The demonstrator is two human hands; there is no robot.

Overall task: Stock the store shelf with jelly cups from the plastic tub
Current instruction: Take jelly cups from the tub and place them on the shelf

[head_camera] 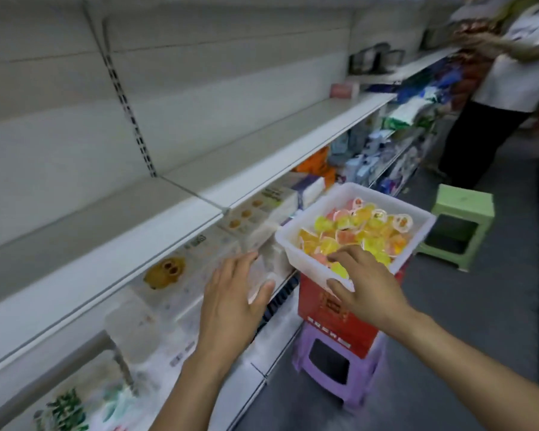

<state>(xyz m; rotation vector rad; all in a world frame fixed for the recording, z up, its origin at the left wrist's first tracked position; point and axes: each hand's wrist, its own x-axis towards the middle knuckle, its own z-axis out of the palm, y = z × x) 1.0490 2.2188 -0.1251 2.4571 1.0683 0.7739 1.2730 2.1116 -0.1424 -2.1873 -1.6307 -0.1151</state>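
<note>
A white plastic tub [417, 223] full of several yellow, orange and pink jelly cups [364, 227] rests on a red box on a purple stool. My right hand [364, 284] reaches over the tub's near rim, fingers curled down onto the cups; whether it grips one is hidden. My left hand [231, 306] hovers open, palm down, left of the tub and over the lower shelf's packages. The long white shelf [156, 219] above them runs from lower left to upper right and looks bare here.
A red box [333, 318] sits on a purple stool [339, 371] in the grey aisle. A green stool [458, 222] stands behind. Another person [495, 88] stands at the far right by the shelves. Boxed goods [255, 213] fill the lower shelf.
</note>
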